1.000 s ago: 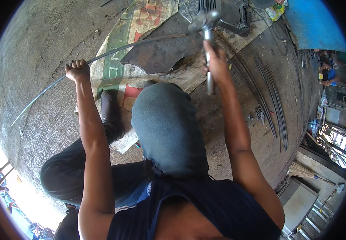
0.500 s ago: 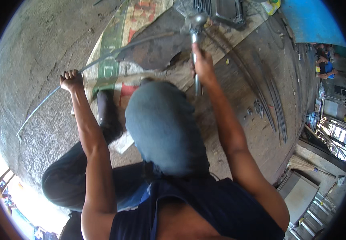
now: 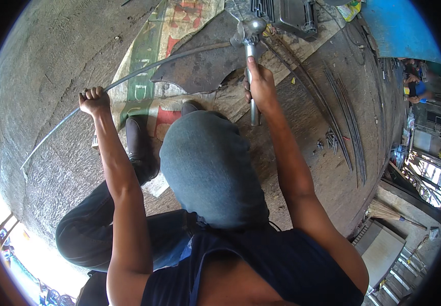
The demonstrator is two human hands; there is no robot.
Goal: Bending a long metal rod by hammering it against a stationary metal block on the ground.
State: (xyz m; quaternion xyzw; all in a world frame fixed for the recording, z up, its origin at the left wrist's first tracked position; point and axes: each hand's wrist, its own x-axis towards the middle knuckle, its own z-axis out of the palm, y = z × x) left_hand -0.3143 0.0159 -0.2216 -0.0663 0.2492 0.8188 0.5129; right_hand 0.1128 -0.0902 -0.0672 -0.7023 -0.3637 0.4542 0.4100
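Note:
My left hand (image 3: 94, 100) is closed round a long, thin metal rod (image 3: 151, 66), which slopes from the left side of the floor up toward the far middle. Gripped in my right hand (image 3: 261, 86) is a hammer (image 3: 251, 50) with a metal handle and a rounded head. The hammer head is at the rod's far end; I cannot tell whether they touch. Under that stretch of rod lies a dark, flat metal sheet (image 3: 192, 71) with an irregular edge, on a printed sack (image 3: 138, 84). What supports the rod's end is hidden behind the hammer head.
Several long dark rods (image 3: 350, 127) lie on the floor at right, with short metal pieces (image 3: 331, 140) nearby. A dark case (image 3: 294, 18) and a bundle of rods (image 3: 262, 7) stand at the far edge. A broom (image 3: 386, 210) is at lower right.
The hammer is sharper now and has shifted only slightly. Both hands keep their holds, and the rod stays in nearly the same place.

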